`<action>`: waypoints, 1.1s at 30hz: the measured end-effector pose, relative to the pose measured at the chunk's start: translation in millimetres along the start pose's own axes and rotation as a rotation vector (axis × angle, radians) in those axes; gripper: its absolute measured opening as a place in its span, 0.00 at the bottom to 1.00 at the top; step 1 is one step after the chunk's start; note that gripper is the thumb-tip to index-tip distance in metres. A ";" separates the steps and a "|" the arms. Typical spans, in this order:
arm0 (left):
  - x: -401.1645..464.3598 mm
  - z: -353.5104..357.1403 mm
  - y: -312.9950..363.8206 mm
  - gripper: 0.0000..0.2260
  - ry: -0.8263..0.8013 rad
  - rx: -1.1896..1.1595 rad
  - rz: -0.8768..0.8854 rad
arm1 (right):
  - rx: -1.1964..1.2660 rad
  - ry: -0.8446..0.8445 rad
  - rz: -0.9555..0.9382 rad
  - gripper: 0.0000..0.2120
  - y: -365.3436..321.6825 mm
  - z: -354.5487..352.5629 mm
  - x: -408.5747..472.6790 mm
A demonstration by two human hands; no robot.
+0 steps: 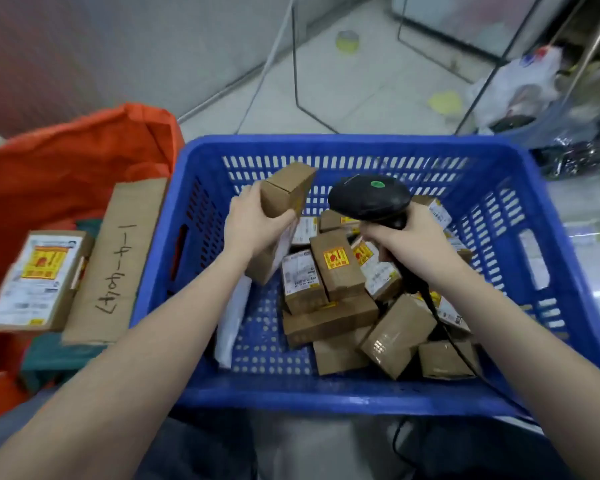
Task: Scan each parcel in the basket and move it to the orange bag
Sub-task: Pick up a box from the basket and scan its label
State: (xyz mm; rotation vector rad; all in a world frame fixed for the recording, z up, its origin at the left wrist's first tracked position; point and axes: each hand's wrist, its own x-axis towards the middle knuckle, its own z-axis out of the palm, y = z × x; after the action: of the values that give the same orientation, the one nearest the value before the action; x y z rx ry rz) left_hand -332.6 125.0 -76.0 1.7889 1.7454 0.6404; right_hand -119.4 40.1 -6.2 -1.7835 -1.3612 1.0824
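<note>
Pale tiled floor (354, 88) stretches away beyond a blue slotted basket (548, 237), with thin black metal frames (296, 64) standing on it at the far side. Inside the basket, toward its right and near part, lies a jumble of small brown cardboard parcels (340, 268) (several carry yellow-and-red stickers and white labels). The left hand (253, 226) grips one parcel (284, 199) above the basket's far left part, fingers curled round its side, the box tilted. Just right of it, the right hand (413, 244) is wrapped round the handle of a black barcode scanner (369, 197), whose cable (440, 323) trails down over the parcels. Left of the basket sits the orange bag (66, 161), with a labelled box (39, 278) and a handwritten cardboard strip (118, 261) at its mouth.
</note>
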 end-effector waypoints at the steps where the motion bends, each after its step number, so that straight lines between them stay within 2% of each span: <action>1: -2.0 -14.7 15.5 0.25 0.039 -0.080 0.012 | 0.017 0.019 -0.025 0.03 -14.1 -8.4 -8.5; 5: -21.0 -76.0 75.1 0.18 0.142 -0.385 0.030 | 0.028 0.117 -0.139 0.05 -64.2 -39.3 -46.7; 8: -45.1 -120.4 110.8 0.17 0.192 -0.523 0.045 | 0.085 0.194 -0.191 0.08 -96.5 -56.9 -76.6; 12: -84.6 -171.9 146.8 0.16 0.207 -0.767 0.065 | 0.241 0.265 -0.262 0.05 -133.9 -73.5 -110.5; 13: -95.0 -183.2 153.8 0.16 0.206 -0.824 0.068 | 0.288 0.282 -0.275 0.07 -142.7 -76.8 -119.1; 15: -113.9 -202.7 165.2 0.20 0.214 -0.906 0.063 | 0.375 0.319 -0.286 0.12 -157.8 -82.6 -133.6; 17: -130.9 -218.0 173.0 0.25 0.228 -0.980 0.060 | 0.439 0.353 -0.303 0.10 -169.3 -86.9 -147.5; 19: -146.1 -229.6 181.5 0.27 0.220 -1.029 0.077 | 0.432 0.381 -0.321 0.13 -176.8 -90.3 -158.5; 21: -157.7 -236.6 192.1 0.26 0.215 -1.026 0.098 | 0.371 0.361 -0.322 0.16 -182.3 -92.4 -168.7; 24: -166.8 -240.8 209.6 0.25 0.259 -0.993 0.131 | 0.394 0.217 -0.347 0.12 -187.7 -90.5 -183.8; 27: -169.2 -243.5 226.1 0.25 0.218 -0.822 0.299 | 0.518 0.167 -0.339 0.16 -188.2 -83.8 -192.7; 28: -169.7 -242.7 229.6 0.29 0.170 -0.734 0.363 | 0.584 0.173 -0.323 0.16 -188.5 -81.5 -194.2; 29: -170.7 -240.1 231.6 0.37 0.116 -0.631 0.398 | 0.649 0.181 -0.305 0.15 -189.3 -79.8 -195.0; 31: -179.6 -232.3 235.7 0.52 0.012 -0.433 0.388 | 0.757 0.200 -0.300 0.13 -192.8 -79.7 -195.9; 33: -191.4 -223.6 238.5 0.55 -0.032 -0.361 0.404 | 0.808 0.208 -0.312 0.14 -197.2 -82.5 -197.0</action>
State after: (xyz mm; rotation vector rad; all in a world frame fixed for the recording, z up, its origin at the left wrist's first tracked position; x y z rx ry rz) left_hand -317.1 -53.2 257.9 1.8817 1.1569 1.0126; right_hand -157.2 -99.5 245.9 -1.0170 -0.8496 1.0319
